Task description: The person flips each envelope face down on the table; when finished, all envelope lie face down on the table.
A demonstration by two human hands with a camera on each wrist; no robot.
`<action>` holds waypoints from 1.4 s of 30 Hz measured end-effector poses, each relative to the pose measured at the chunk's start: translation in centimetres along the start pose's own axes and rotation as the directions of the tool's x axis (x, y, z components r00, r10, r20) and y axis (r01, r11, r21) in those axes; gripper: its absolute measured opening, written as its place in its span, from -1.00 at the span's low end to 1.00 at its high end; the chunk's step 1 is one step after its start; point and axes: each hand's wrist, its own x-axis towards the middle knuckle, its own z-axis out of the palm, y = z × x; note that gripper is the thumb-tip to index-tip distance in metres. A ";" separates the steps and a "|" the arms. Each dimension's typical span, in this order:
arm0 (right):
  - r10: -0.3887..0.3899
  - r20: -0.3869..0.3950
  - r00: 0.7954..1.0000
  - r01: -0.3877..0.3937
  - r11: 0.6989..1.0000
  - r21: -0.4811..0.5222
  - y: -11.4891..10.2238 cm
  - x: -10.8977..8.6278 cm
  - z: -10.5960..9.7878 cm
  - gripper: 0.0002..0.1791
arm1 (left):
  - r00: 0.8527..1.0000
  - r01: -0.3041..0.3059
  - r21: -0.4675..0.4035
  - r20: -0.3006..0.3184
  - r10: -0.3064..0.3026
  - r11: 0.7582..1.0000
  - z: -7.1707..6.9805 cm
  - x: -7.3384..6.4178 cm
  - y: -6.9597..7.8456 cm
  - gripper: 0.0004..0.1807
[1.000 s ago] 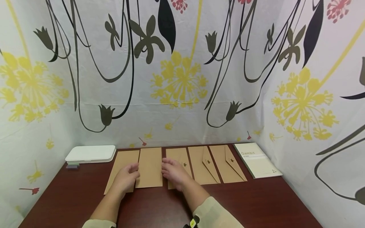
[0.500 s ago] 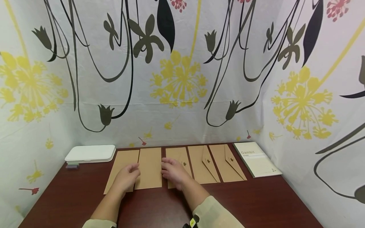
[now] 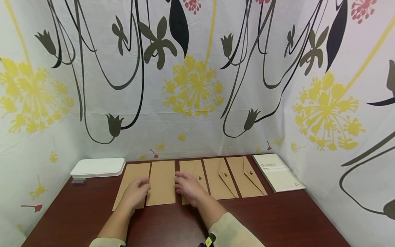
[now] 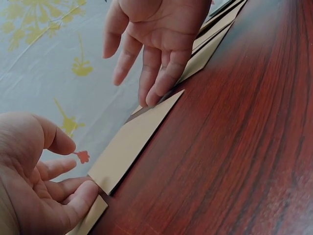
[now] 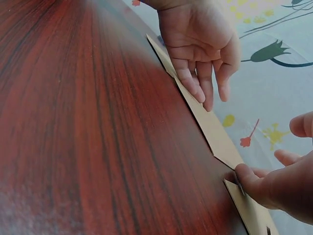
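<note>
In the head view, a plain brown envelope (image 3: pixel 162 183), second from the left in a row of several, lies between my two hands. My left hand (image 3: pixel 134 194) is over the leftmost envelope (image 3: pixel 132 171), its fingertips by the plain envelope's left edge. Across from it, my right hand (image 3: pixel 190 189) partly covers the middle envelope (image 3: pixel 192 166), its fingertips by the plain one's right edge. Both wrist views show loosely bent fingers, low at the envelope's edges, gripping nothing. Whether the fingertips press on the paper is hard to tell.
Two flap-side-up envelopes, one inner (image 3: pixel 216 185) and one outer (image 3: pixel 243 171), continue the row rightward. Beyond them lies a notepad (image 3: pixel 279 173). A white flat case (image 3: pixel 98 167) stands at the back left, with a small grey item (image 3: pixel 78 180) before it. Patterned cloth (image 3: pixel 197 137) hangs behind the table (image 3: pixel 172 228).
</note>
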 end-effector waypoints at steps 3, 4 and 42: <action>-0.003 -0.002 1.000 0.003 1.000 -0.002 0.0 0.1 -0.1 -0.35 | 1.000 0.001 -0.021 -0.011 -0.001 1.000 0.0 0.1 -0.1 -0.45; -0.003 -0.004 1.000 0.003 1.000 -0.002 0.0 0.2 -0.2 -0.35 | 1.000 -0.001 -0.028 -0.012 0.001 1.000 0.0 0.1 -0.1 -0.45; -0.004 -0.092 0.996 -0.002 0.998 -0.066 0.0 -0.6 -13.8 -0.38 | 0.986 -0.064 -0.323 0.128 0.111 0.944 9.2 -0.2 5.3 -0.44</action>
